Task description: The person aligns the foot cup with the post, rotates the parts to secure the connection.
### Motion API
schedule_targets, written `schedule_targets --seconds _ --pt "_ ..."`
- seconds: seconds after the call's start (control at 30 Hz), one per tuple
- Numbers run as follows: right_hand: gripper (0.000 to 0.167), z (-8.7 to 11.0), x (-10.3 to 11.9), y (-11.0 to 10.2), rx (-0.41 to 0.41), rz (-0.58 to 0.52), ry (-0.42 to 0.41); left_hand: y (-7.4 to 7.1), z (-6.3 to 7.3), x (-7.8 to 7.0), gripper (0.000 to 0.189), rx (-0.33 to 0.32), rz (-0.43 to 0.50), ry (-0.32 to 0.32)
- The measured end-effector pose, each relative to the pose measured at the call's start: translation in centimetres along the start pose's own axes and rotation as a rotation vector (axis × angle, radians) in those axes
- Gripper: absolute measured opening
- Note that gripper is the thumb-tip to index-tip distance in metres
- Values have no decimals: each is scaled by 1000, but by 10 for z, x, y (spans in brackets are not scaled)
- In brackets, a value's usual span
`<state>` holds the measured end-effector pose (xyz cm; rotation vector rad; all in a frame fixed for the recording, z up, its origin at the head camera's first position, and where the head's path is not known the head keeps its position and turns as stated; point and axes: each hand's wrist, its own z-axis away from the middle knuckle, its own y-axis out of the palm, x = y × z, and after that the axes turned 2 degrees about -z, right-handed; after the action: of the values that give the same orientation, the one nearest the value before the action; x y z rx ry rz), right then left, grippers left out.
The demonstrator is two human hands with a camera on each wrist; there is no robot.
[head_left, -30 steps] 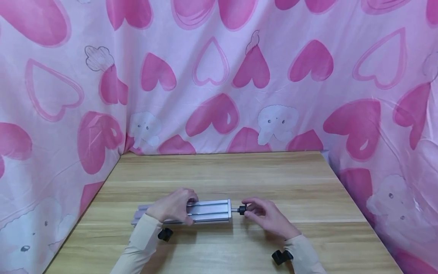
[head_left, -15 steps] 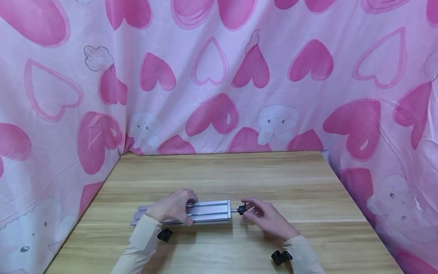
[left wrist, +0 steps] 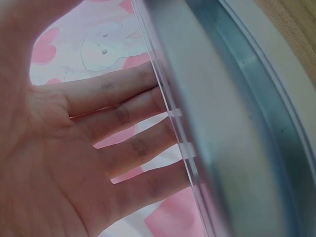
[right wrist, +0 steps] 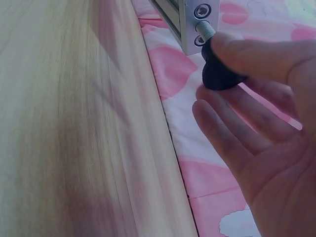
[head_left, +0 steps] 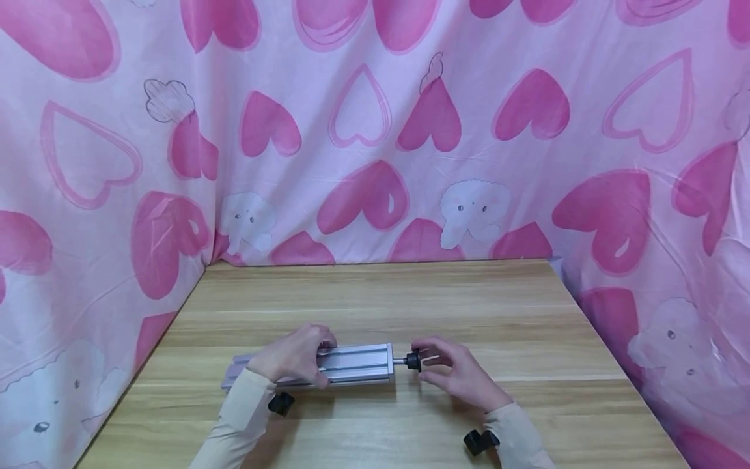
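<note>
A silver aluminium profile (head_left: pixel 357 363) with lengthwise grooves lies across the middle of the wooden table. My left hand (head_left: pixel 295 355) grips it from above, thumb on the near side and fingers over the far side; the left wrist view shows that hand's fingers (left wrist: pixel 133 148) reaching to its edge. Out of the profile's right end plate (right wrist: pixel 191 29), which carries socket-head bolts, sticks a threaded stud (right wrist: pixel 205 30) with a flared black knob (right wrist: pixel 219 71). My right hand (head_left: pixel 459 374) has its thumb and curled fingers round this knob, the thumb lying against it in the right wrist view.
The wooden table (head_left: pixel 375 299) reaches back to a pink cloth (head_left: pixel 363 130) printed with hearts, which hangs at the back and both sides. Black camera mounts sit at the left wrist (head_left: pixel 281 404) and right wrist (head_left: pixel 482 442).
The right fingers have spread a little and shifted round the black knob. The profile and both hands have drifted very slightly left; the left hand's grip looks the same.
</note>
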<state>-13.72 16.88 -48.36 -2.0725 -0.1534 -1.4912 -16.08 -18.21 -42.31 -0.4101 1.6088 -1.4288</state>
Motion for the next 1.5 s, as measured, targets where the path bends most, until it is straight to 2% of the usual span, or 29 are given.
schedule_targets --seconds 0.13,0.27,0.5,0.63,0.77,0.87,0.97,1.17,1.27,1.5 --pt "45 1 0 0 -1 14 39 1 0 -1 52 3 3 -6" --pt "45 1 -1 -1 -2 48 81 0 0 -1 53 0 -3 -3" --pt "44 0 -4 -2 41 -42 120 0 1 -2 53 1 -6 12" --pt "47 1 -4 -1 37 -15 144 0 1 -1 53 0 9 16" --pt "52 2 -4 0 11 25 94 0 1 -2 53 1 3 0" --pt "58 2 -5 0 -3 19 25 1 1 -3 52 -5 -1 2" --pt "62 2 -4 0 0 15 -11 1 1 -3 51 -8 -3 6" --pt "57 2 -5 1 14 -20 -46 3 1 -4 52 -5 -2 1" --pt "52 1 -5 1 12 -34 -39 2 1 -5 53 8 2 -14" --pt "45 1 -4 0 -4 -10 66 1 0 -6 53 21 11 -31"
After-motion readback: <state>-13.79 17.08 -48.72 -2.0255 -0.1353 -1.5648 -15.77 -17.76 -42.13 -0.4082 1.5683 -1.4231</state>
